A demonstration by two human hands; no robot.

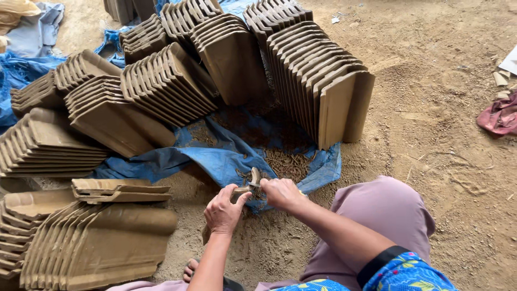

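Left hand (223, 211) closed around a curved clay piece (249, 186); right hand (280, 193) grips its other side, just beyond the near edge of the blue sheet (226, 159). The piece looks unfired: soft, heavy, easily dented. Best supported along its thick edges. Stacked tiles (318, 81) stand behind.

A small, curved, brown strip of wet clay (255, 177) sticks up, tilted, near the middle. It sits just above a brown clay piece (239, 192), over the near edge of the blue sheet.

Both hands (253, 202) grip a curved clay strip (254, 178) above the blue tarp (226, 159).
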